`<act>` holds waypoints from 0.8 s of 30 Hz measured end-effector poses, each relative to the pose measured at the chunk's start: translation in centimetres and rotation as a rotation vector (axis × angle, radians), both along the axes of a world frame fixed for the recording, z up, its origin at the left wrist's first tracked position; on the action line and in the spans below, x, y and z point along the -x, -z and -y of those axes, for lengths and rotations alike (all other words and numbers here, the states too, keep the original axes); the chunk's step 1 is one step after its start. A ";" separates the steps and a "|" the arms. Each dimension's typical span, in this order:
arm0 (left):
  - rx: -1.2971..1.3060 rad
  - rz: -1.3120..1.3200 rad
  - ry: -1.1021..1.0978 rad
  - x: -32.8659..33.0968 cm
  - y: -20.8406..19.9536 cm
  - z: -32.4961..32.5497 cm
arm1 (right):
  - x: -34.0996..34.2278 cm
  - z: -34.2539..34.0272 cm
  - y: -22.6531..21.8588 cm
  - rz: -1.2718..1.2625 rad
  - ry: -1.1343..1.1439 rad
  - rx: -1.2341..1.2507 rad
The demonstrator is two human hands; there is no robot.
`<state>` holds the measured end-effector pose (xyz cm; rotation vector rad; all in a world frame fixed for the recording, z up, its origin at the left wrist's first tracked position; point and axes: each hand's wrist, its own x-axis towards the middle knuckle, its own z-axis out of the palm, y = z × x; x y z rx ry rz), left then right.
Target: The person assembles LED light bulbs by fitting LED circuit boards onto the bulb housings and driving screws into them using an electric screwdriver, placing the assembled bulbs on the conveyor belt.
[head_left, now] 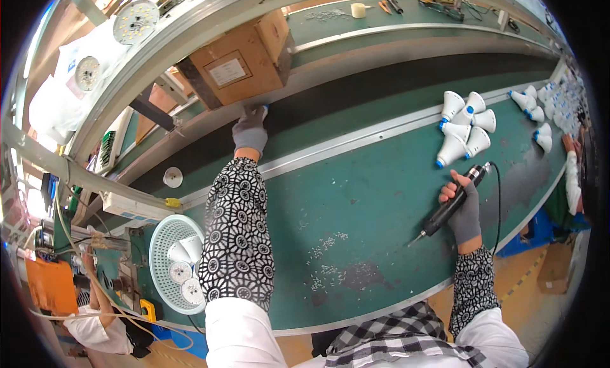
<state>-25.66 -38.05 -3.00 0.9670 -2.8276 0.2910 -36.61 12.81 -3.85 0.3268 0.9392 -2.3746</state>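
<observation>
In my right hand (462, 206), gloved in grey with bare fingertips, is a black electric screwdriver (448, 209). Its bit points down and left over the green worktable (362, 196), and a cable trails from its rear end. My left hand (250, 134), also in a grey glove, reaches far across onto the dark conveyor belt (324, 104), just below a cardboard box (238, 66). A small white and blue piece shows at its fingertips; the hand hides the rest. Tiny screws (327, 260) lie scattered on the table between my arms.
White cone-shaped lamp housings (454, 142) with blue ends cluster at the table's right, with more near its far right edge. A pale blue basket (159, 266) of lamp parts sits left. One white round part (172, 177) rests on the belt. Another person (101, 323) is at lower left.
</observation>
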 end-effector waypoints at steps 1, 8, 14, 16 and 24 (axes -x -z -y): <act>-0.036 0.061 -0.014 1.0 -1.0 -1.7 | 0.1 -0.5 0.2 0.002 0.036 -0.016; -0.091 0.118 -0.093 -3.5 -3.2 -1.2 | -4.4 0.0 -1.5 -0.006 -0.085 0.015; -1.786 -0.598 -0.164 -5.7 -6.3 -17.6 | -9.9 0.4 -5.6 -0.391 -0.346 -0.079; -1.762 -0.544 -0.052 -7.9 -7.1 -24.7 | -11.3 1.4 -7.1 -0.445 -0.412 -0.136; -1.787 -0.633 0.106 -15.3 -8.7 -36.3 | -13.9 0.6 -6.7 -0.442 -0.516 -0.195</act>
